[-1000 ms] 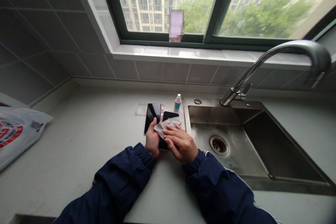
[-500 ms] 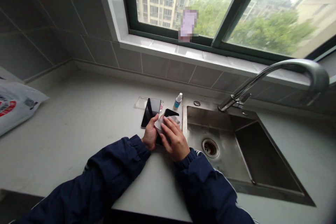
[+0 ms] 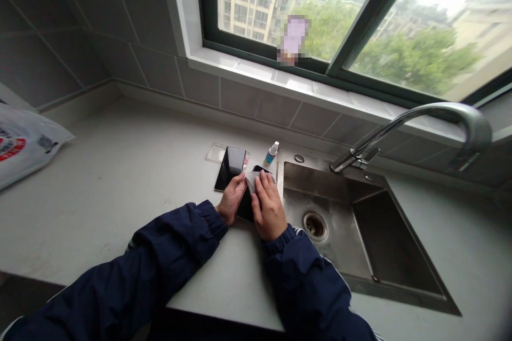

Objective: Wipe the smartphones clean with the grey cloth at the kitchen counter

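Observation:
A black smartphone [image 3: 245, 206] lies tilted between my hands, its dark screen facing up. My left hand [image 3: 232, 200] grips it along its left edge, thumb on top. With fingers laid over a light grey cloth [image 3: 252, 179], my right hand [image 3: 269, 204] presses the cloth against the upper part of the screen. A second phone [image 3: 232, 166] rests on the counter just beyond my left hand, partly over a clear phone case [image 3: 215, 152]. Behind my right hand stands a small spray bottle [image 3: 271, 153] with a white cap and blue label.
To the right is a steel sink [image 3: 320, 192] with a curved faucet [image 3: 420, 112]. A white plastic bag [image 3: 32, 141] sits on the counter [image 3: 132, 170] at far left. A tiled wall and window [image 3: 320, 72] rise behind.
My right hand has shifted the cloth up and to the right across the phone, baring more of its lower screen. The view has turned slightly; my left hand keeps its hold.

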`<act>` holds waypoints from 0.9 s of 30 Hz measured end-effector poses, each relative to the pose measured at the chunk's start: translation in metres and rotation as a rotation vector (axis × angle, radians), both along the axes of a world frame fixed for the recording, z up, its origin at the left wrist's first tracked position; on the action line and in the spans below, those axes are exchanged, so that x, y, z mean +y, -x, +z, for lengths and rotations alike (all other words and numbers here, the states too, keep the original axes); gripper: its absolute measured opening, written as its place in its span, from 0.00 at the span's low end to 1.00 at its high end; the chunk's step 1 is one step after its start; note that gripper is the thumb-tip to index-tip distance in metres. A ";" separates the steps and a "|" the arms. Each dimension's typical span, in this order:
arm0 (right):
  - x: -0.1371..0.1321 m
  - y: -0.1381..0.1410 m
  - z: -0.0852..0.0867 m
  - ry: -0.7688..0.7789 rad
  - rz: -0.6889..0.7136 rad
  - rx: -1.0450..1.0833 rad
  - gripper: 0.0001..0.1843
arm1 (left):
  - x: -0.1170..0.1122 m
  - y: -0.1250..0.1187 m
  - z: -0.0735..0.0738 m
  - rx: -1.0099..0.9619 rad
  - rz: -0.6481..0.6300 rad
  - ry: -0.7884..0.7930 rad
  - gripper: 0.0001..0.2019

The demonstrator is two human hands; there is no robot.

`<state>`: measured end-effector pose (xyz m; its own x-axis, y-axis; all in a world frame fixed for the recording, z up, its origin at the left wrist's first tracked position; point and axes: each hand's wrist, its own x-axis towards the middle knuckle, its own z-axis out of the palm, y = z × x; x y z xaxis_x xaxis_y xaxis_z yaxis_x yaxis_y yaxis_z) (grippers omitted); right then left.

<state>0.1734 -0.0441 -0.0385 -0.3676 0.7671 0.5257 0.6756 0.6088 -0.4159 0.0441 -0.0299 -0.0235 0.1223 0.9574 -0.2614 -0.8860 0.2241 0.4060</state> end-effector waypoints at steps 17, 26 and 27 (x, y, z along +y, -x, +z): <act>-0.005 0.003 0.010 -0.058 0.154 0.088 0.23 | -0.002 0.002 0.010 -0.065 -0.136 0.079 0.20; -0.003 0.003 0.007 -0.098 0.071 0.154 0.23 | -0.001 0.001 0.015 -0.039 -0.170 0.060 0.23; -0.002 0.002 0.006 -0.093 0.064 0.174 0.22 | 0.000 0.001 0.012 -0.026 -0.171 0.038 0.22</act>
